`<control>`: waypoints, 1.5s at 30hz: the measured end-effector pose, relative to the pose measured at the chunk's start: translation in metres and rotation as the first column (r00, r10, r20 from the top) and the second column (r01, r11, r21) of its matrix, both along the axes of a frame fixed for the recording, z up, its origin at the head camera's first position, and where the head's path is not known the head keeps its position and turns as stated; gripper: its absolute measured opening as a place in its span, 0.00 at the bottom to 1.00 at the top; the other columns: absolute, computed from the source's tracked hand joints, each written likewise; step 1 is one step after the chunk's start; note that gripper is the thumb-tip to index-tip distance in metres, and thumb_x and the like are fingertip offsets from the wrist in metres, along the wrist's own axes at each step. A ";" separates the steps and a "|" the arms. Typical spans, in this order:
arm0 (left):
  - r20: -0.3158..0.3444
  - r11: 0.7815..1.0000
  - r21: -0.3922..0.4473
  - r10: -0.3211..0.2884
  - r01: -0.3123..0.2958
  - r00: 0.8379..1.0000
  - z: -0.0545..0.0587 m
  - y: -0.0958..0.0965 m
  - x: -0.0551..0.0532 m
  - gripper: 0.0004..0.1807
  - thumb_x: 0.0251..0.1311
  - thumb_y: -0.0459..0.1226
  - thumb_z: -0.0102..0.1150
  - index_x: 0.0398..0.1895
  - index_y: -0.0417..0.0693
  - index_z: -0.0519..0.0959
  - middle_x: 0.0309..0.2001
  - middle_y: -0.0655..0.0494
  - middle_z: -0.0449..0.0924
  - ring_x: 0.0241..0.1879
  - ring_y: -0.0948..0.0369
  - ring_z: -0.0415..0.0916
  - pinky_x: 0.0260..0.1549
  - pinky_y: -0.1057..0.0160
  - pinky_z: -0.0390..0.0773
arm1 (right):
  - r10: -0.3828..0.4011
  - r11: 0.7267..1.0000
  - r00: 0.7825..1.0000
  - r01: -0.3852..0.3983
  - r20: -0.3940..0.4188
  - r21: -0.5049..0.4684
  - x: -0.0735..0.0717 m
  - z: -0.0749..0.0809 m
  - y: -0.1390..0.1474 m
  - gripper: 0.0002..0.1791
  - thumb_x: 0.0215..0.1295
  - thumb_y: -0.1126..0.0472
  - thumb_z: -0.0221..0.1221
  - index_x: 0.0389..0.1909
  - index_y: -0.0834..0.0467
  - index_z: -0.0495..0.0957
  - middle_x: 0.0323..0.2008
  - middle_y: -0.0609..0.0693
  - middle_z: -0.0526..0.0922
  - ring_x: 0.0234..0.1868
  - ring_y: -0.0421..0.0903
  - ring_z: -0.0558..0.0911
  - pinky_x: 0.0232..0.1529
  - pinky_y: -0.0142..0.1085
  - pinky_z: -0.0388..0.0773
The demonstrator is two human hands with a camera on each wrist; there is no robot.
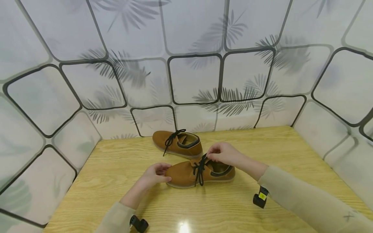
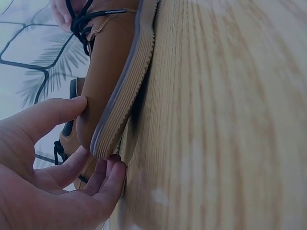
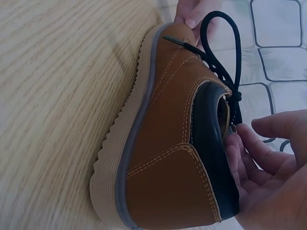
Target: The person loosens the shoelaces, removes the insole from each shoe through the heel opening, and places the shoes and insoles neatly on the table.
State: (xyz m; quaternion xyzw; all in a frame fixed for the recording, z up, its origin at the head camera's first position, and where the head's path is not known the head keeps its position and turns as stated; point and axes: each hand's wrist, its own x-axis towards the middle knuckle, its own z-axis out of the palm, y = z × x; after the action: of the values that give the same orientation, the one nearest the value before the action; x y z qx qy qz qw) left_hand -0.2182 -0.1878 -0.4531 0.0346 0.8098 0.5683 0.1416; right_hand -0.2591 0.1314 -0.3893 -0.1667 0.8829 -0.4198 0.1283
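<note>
A brown lace-up shoe [image 1: 180,173] sits sole-down on the table, its toe to the left. My left hand [image 1: 154,174] holds the toe, thumb on the upper and fingertips by the sole edge, as the left wrist view shows. My right hand [image 1: 222,152] is over the shoe's opening and pinches a black shoelace [image 1: 199,170] close to the tongue; its fingertips partly hide that spot. The lace is tied, with a loop standing up in the right wrist view. Just behind lies the matching shoe [image 1: 166,139], its own black laces tied.
The wooden table [image 1: 116,158] has a patterned cloth [image 1: 193,81] rising at its back and sides. The rear shoe's heel is close against the near shoe. Small black cameras [image 1: 259,198] are strapped at both wrists.
</note>
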 end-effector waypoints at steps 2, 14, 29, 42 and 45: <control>0.003 1.000 0.003 -0.002 0.002 1.000 0.000 0.000 0.000 0.29 0.60 0.26 0.72 0.66 0.33 0.77 0.60 0.39 0.81 0.55 0.52 0.78 0.54 0.57 0.80 | 0.009 1.000 1.000 -0.009 -0.012 0.014 -0.002 -0.001 0.000 0.07 0.73 0.63 0.64 0.43 0.63 0.86 0.33 0.52 0.86 0.34 0.41 0.81 0.39 0.37 0.84; 0.001 1.000 0.004 0.001 -0.001 1.000 -0.001 0.000 0.000 0.29 0.60 0.26 0.71 0.66 0.33 0.77 0.59 0.40 0.81 0.54 0.53 0.77 0.53 0.61 0.77 | 0.106 0.992 0.983 -0.094 -0.149 0.086 -0.007 -0.004 0.000 0.04 0.71 0.64 0.66 0.41 0.60 0.89 0.41 0.54 0.91 0.37 0.40 0.84 0.44 0.39 0.82; 0.002 1.000 0.005 -0.010 0.010 1.000 0.000 -0.001 0.002 0.29 0.61 0.26 0.71 0.66 0.32 0.77 0.60 0.39 0.80 0.55 0.52 0.77 0.54 0.60 0.77 | 0.143 0.987 0.978 -0.129 -0.150 0.098 -0.006 -0.004 -0.001 0.07 0.71 0.65 0.66 0.44 0.57 0.90 0.50 0.56 0.90 0.40 0.44 0.86 0.40 0.38 0.82; 0.007 0.999 0.018 -0.027 0.026 1.000 0.000 -0.003 -0.001 0.30 0.62 0.27 0.71 0.68 0.33 0.76 0.62 0.38 0.80 0.56 0.52 0.77 0.54 0.59 0.79 | 0.218 0.974 0.959 -0.203 -0.178 0.099 -0.010 -0.010 0.000 0.04 0.71 0.66 0.67 0.43 0.58 0.89 0.47 0.55 0.90 0.39 0.43 0.86 0.41 0.37 0.83; 0.016 0.999 0.021 -0.029 0.029 0.999 -0.001 -0.003 -0.001 0.30 0.62 0.27 0.71 0.68 0.33 0.75 0.62 0.39 0.80 0.56 0.53 0.78 0.54 0.61 0.79 | 0.230 0.972 0.957 -0.216 -0.179 0.092 -0.009 -0.010 0.000 0.02 0.70 0.64 0.69 0.40 0.57 0.89 0.45 0.54 0.90 0.37 0.39 0.84 0.41 0.36 0.83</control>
State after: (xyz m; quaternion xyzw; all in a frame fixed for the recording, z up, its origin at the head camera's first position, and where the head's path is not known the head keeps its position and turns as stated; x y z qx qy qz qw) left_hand -0.2188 -0.1911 -0.4546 0.0431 0.8022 0.5747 0.1562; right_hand -0.2684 0.1318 -0.3997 -0.2997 0.8810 -0.3532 0.0965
